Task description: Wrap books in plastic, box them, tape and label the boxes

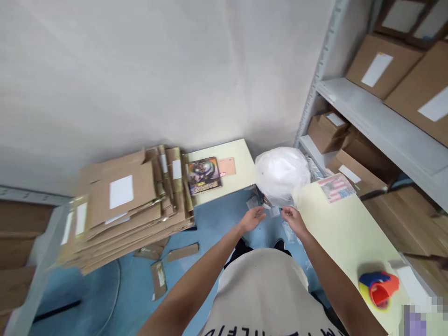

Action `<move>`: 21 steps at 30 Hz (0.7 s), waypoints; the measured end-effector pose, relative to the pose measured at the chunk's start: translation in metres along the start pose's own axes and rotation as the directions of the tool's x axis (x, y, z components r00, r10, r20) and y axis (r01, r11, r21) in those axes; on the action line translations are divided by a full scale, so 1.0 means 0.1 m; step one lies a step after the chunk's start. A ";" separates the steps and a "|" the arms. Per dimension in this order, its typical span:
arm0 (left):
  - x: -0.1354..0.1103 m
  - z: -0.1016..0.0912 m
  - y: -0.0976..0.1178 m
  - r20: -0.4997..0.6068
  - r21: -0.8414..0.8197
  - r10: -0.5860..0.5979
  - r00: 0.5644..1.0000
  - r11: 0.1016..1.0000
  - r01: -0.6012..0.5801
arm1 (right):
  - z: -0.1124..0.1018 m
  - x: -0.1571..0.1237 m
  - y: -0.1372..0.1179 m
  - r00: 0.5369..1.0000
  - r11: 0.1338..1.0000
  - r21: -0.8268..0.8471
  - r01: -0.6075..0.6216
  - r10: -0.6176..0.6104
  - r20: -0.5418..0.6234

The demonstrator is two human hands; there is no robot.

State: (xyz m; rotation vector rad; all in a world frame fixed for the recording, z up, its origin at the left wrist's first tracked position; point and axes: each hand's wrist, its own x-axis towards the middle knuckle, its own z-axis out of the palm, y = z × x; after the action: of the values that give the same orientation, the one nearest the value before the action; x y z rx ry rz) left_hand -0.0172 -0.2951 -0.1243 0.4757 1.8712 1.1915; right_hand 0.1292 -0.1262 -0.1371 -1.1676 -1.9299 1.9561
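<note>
My left hand (252, 219) hangs over the gap between two tables, its fingers loosely bent, thumb apart, with nothing visible in it. Facing it, my right hand (294, 220) is held near the edge of the right table, fingers also loosely curved and slightly blurred; I make out nothing between them. Just beyond both hands is a bulging white plastic bag (283, 173). Whether my fingertips touch its lower edge I cannot tell. Below the bag, small clear plastic pieces (275, 212) show between my hands.
Flattened cardboard boxes (122, 191) are stacked at left, near a picture-covered case (204, 175) and a pink card (227, 166). The right table (336, 228) bears a printed sheet (336, 188) and a red-and-blue tape dispenser (380, 288). Shelves (381, 112) hold boxes; cardboard scraps (182, 252) litter the floor.
</note>
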 end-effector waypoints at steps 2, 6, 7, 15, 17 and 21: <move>-0.14 -0.27 -0.13 -0.050 -0.013 -0.008 0.999 1.000 0.007 | 0.31 0.07 -0.05 0.998 1.000 -0.020 -0.003 0.004 0.055; -0.44 -0.87 -0.44 -0.185 -0.116 -0.009 0.983 0.993 -0.013 | 1.08 0.18 -0.17 0.984 0.997 -0.073 0.024 -0.011 0.177; -0.52 -1.04 -0.52 -0.232 -0.162 -0.011 0.973 0.986 -0.028 | 1.29 0.20 -0.21 0.976 0.996 -0.084 0.039 -0.020 0.216; -1.16 -2.34 -1.16 -0.690 -0.550 -0.274 0.670 0.801 -0.239 | 3.00 0.31 -0.54 0.855 0.976 -0.127 0.177 -0.089 0.512; -1.25 -2.60 -1.28 -0.732 -0.574 -0.329 0.596 0.769 -0.281 | 3.36 0.38 -0.65 0.828 0.970 -0.135 0.202 -0.096 0.552; -1.30 -2.95 -1.38 -0.746 -0.662 -0.473 0.469 0.608 -0.439 | 4.00 0.57 -0.82 0.793 0.962 -0.144 0.233 -0.102 0.601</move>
State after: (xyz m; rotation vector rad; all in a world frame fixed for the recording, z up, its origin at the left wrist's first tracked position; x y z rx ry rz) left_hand -0.1665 -0.6127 -0.1298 -0.9374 1.7360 2.4064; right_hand -0.1868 -0.3910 -0.1403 -0.3911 -2.4824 2.2311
